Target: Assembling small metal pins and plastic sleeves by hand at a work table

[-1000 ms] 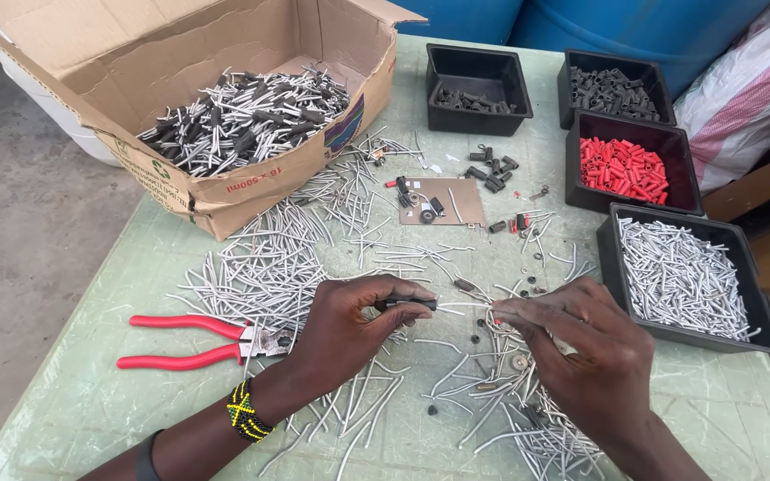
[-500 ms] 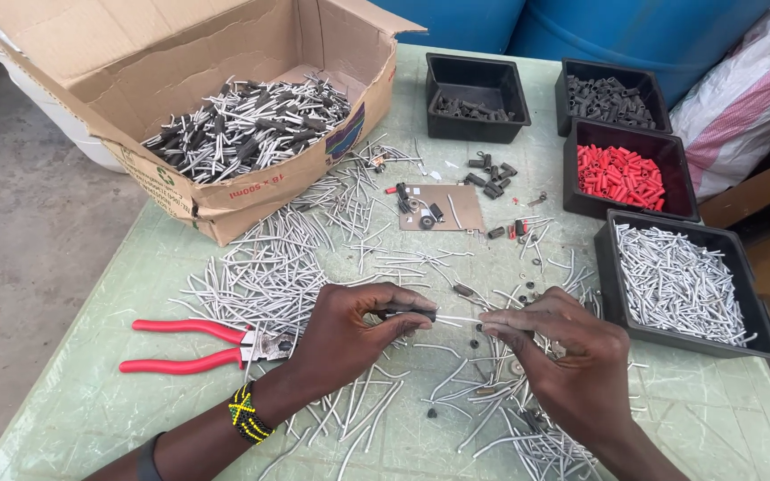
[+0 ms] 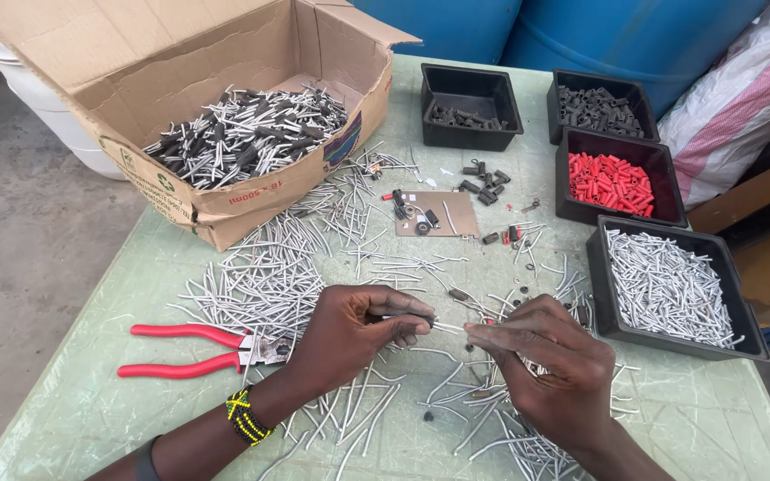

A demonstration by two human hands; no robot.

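My left hand (image 3: 354, 338) and my right hand (image 3: 550, 370) meet over the middle of a pale green table (image 3: 91, 401). Between their fingertips they pinch one thin silver metal pin (image 3: 447, 327), the left hand at an end with a dark sleeve on it, the right hand at the other end. Loose silver pins (image 3: 269, 285) lie scattered all around and under both hands. A beaded band sits on my left wrist.
Red-handled pliers (image 3: 193, 349) lie left of my left hand. An open cardboard box (image 3: 225, 134) of sleeved pins stands at back left. Black trays hold dark sleeves (image 3: 470, 111), more dark sleeves (image 3: 599, 107), red sleeves (image 3: 612, 183) and silver pins (image 3: 670, 289).
Both hands have shifted slightly toward me and closer together, still holding the pin between them. Nothing else on the table has moved.
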